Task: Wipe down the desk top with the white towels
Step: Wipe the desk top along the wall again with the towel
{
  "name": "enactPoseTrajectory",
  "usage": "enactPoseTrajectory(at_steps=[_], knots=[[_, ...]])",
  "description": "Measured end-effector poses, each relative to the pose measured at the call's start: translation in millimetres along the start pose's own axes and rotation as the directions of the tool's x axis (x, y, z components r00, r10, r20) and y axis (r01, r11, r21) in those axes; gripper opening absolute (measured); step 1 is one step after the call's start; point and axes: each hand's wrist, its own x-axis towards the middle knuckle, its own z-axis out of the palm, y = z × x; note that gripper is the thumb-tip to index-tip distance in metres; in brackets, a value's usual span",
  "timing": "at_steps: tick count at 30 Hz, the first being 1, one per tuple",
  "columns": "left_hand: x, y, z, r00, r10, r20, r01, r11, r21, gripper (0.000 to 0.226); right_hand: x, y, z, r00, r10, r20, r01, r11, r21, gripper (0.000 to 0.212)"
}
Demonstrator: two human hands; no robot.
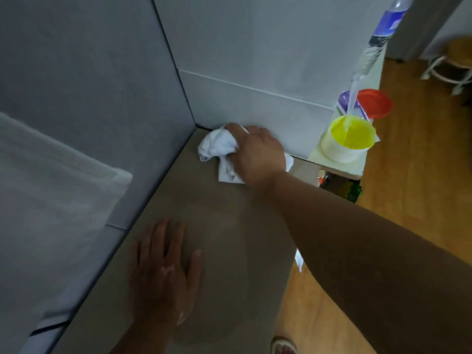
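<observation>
- The right hand (pixel 258 152) had its fingers curled over a bunched white towel (pixel 217 146) and pressed it onto the desk top (pixel 229 251), in the far corner where the two walls (pixel 255 72) met.
- Part of the towel trailed loose under the wrist. On a hard sweep that tail could have dragged instead of wiping, or the wad could have slipped from the grip.
- Just right of that hand a tub (pixel 347 139) with a yellow inside stood on a pale shelf (pixel 339 167). Beyond it were a red lid (pixel 375 103) and a tall bottle (pixel 383 34).
- A wide stroke to the right risked knocking these over. The tub may have held liquid, though the blur made that hard to tell.
- Nearer the body, the left hand (pixel 163 274) lay flat with its fingers spread, bracing on the desk top. The patch it covered could have been missed.
</observation>
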Motion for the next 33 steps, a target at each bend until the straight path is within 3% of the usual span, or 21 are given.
enactPoseTrajectory(at_steps=[6, 9, 13, 16, 21, 26, 29, 33], knots=[[0.0, 0.5, 0.9, 1.000, -0.022, 0.017, 0.023, 1.000, -0.020, 0.064, -39.2, 56.2, -39.5, 0.994, -0.073, -0.077, 0.073, 0.997, -0.001, 0.056], [1.7, -0.5, 3.6, 0.999, -0.027, 0.018, 0.027, 0.999, -0.026, 0.064, -51.0, 59.7, -45.9, 0.989, -0.034, -0.142, 0.035, 0.999, 0.011, 0.053], [-0.2, -0.4, 3.3, 0.999, -0.031, 0.023, 0.032, 0.999, -0.011, 0.065, -93.0, 28.7, -44.0, 0.990, 0.044, -0.135, -0.053, 0.997, -0.064, 0.052], [1.3, 1.5, -1.3, 0.999, -0.035, 0.024, 0.036, 0.999, -0.027, 0.065, -143.9, -7.1, -40.1, 0.997, 0.042, -0.072, -0.043, 0.999, -0.013, 0.053], [-2.7, -6.4, 1.3, 0.999, 0.033, 0.037, -0.031, 0.999, -0.041, 0.073, -204.6, -51.2, -21.3, 0.988, -0.150, -0.024, 0.152, 0.984, 0.093, 0.051], [-4.6, -9.3, 4.9, 0.999, 0.033, 0.033, -0.031, 0.999, -0.038, 0.063, -174.1, -25.3, -22.7, 0.959, -0.285, -0.002, 0.285, 0.957, 0.052, 0.052], [-1.5, -4.1, 4.0, 0.999, -0.039, 0.005, 0.039, 0.999, -0.037, 0.056, -129.8, -16.2, -19.9, 0.975, -0.217, -0.045, 0.217, 0.976, -0.007, 0.053], [0.1, -2.2, 3.5, 0.999, -0.031, 0.013, 0.031, 0.999, -0.036, 0.057, -47.4, -15.6, 0.0, 0.989, -0.124, -0.085, 0.122, 0.992, -0.024, 0.043]])
